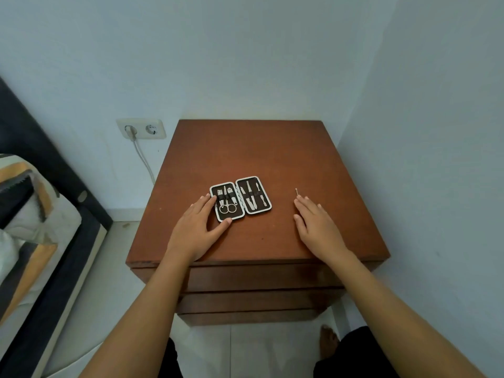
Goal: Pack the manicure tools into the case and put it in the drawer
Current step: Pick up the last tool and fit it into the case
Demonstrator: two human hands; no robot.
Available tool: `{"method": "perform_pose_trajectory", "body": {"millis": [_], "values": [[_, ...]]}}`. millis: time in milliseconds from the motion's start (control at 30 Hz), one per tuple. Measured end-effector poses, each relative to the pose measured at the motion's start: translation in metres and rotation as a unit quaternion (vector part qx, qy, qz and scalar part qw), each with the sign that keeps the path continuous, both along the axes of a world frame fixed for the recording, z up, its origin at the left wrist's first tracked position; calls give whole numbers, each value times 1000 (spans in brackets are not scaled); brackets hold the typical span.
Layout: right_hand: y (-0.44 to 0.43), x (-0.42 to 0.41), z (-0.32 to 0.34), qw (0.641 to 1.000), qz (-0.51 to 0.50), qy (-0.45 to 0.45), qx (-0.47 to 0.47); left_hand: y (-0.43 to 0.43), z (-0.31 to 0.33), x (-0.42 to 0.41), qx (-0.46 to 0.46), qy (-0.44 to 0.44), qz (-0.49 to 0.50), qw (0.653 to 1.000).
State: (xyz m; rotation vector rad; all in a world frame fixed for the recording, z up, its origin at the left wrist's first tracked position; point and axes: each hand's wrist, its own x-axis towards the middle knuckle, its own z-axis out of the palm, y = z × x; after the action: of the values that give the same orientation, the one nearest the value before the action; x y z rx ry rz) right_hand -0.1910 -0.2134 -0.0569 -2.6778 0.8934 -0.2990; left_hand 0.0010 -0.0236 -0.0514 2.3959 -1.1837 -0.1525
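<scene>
The desk (272,148), a brown wooden cabinet, is standing in a corner with walls at its far and right sides, and its drawers (259,279) are showing shut on the near face, below the arms. To the left a bed (32,214) is lying close alongside, and a socket (141,128) with a cable is sitting on the far wall between the two.

The left hand (197,227) is resting flat on the desk with its fingers (210,204) released, spread against the left edge of the case; it looks to be steadying the case so that it does not slide. The right hand (316,225) is lying flat too, well apart from the case, its fingers (302,203) released and grasping nothing, their tips pointing at the loose tool.

The case (240,198) is lying open like a book near the middle of the desk, both halves flat. Scissors (228,207) and other tools are sitting under the strap in the left half, and slim tools are sitting in the right half.

The loose tool (296,191), a thin metal stick, is lying on the desk just beyond the right fingertips, near but seemingly not touching them. It is probably the last piece to go in.

Nothing is standing between the tool and the case. The drawers, though, are being crowded by the person's own arms and legs, so room will be needed to pull one out.
</scene>
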Motion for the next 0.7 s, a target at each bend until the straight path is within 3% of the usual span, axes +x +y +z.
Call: {"method": "perform_pose_trajectory", "body": {"millis": [233, 367, 700], "values": [[23, -20, 0, 990, -53, -118, 48, 0, -1, -2, 2, -13, -5, 1000], [17, -14, 2, 977, -137, -150, 71, 0, -2, 0, 2, -12, -6, 1000], [10, 15, 12, 979, -186, -70, 47, -1, -3, 0, -10, -14, 0, 1000]]}}
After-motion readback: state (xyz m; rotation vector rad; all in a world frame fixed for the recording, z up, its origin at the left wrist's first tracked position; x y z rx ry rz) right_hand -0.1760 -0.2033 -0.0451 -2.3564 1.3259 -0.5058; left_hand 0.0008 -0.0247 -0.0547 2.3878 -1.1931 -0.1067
